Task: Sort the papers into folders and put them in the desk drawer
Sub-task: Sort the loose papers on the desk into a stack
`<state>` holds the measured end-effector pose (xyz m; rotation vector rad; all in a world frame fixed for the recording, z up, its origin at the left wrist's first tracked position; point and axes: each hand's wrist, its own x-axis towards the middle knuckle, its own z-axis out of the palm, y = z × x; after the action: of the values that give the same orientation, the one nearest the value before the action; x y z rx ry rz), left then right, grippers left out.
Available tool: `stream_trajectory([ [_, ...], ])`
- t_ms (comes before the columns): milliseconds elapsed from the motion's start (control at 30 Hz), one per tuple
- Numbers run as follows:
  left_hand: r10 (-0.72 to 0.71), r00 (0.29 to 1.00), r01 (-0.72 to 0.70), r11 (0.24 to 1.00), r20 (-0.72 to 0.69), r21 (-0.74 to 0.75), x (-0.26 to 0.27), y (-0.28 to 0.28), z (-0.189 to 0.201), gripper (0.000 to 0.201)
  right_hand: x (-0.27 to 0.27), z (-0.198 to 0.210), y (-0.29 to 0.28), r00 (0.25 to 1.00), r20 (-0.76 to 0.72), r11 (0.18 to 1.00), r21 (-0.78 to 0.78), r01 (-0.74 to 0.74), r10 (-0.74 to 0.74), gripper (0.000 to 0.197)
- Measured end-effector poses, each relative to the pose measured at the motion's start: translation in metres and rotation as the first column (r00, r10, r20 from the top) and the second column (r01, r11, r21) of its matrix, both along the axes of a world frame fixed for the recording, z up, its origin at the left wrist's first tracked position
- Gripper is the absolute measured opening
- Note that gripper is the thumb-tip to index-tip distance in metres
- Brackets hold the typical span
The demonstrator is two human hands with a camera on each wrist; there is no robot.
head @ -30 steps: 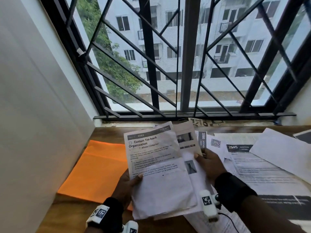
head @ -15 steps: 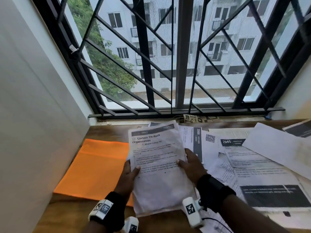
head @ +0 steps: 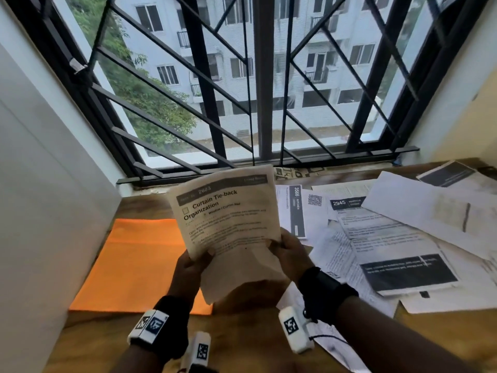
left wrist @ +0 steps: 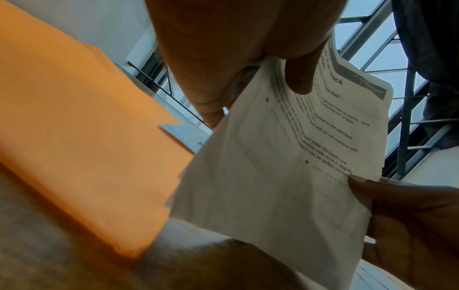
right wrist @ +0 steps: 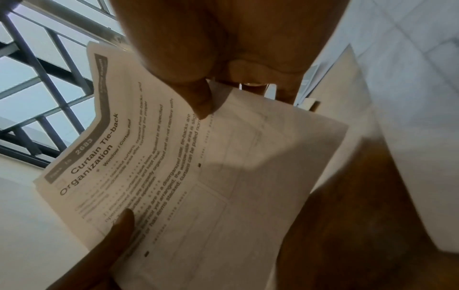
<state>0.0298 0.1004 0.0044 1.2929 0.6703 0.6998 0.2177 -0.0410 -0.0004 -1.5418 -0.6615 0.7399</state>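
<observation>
Paper headed "Curtain Tie-back Organization" [head: 228, 224] is lifted off the desk [head: 88, 343], left hand [head: 188, 270] and right hand [head: 290, 254] pinching its side edges, probably to read where it belongs; the orange folder [head: 139, 265] waits flat alongside. Left wrist view: thumb on print, fingers behind. Right wrist view: the same pinch.

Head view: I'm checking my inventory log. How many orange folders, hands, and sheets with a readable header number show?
Orange folder: 1
Hands: 2 (left hand, right hand)
Numbered sheets: 3 (2683, 3566, 2945)
Total: 6
</observation>
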Motion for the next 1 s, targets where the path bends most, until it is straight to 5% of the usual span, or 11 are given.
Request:
stream_trajectory([
  [200,0.004,0.997,0.001,0.998,-0.081,0.064,0.002,-0.003,-0.01,0.029,-0.008,0.001,-0.009,0.999,0.023,0.999,-0.025,0.037,-0.036,0.023],
  [467,0.096,0.977,-0.08,0.993,-0.188,0.086,-0.012,0.012,-0.027,0.027,-0.004,-0.021,-0.054,0.952,0.29,0.912,-0.354,0.206,-0.102,0.017],
  [533,0.07,0.974,-0.06,0.997,-0.216,0.05,-0.02,0.015,-0.032,0.027,-0.007,-0.03,-0.072,0.904,0.427,0.889,-0.402,0.221,-0.032,0.017],
  [633,0.028,0.967,-0.024,1.0,-0.253,0.017,-0.029,0.015,-0.035,0.026,-0.017,-0.042,-0.091,0.779,0.584,0.769,-0.599,0.223,0.229,0.051],
  [767,-0.054,0.963,0.032,0.996,-0.265,-0.087,-0.034,0.012,-0.039,0.026,-0.03,-0.05,-0.099,0.691,0.454,0.498,-0.853,0.156,0.562,0.081],
  [1000,-0.09,0.959,0.057,0.99,-0.268,-0.127,-0.046,0.021,-0.049,0.023,-0.052,-0.035,-0.122,0.68,0.4,0.563,-0.826,-0.022,0.614,0.056],
])
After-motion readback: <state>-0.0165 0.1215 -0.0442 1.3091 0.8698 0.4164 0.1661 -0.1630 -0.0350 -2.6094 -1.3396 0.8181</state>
